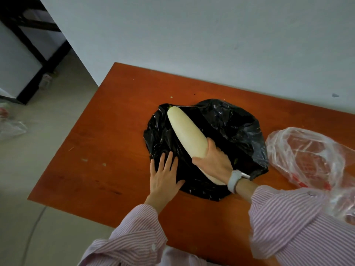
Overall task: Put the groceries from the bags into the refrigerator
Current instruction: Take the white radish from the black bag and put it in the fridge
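Radish [187,133], long and white, lies on a black bag [236,131] on the table [115,131]. Right hand [213,160] wraps its near end; left hand [165,177] presses flat on the bag. It looks heavy, stiff and smooth, so grip mid-length.

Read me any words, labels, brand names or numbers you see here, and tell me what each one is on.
No text here can be read.
Clear plastic bag: red printing shows through the film, too crumpled and blurred to read.
Watch on the right wrist: its face is turned away, nothing legible.
Black bag, white radish, table: no print or labels visible.
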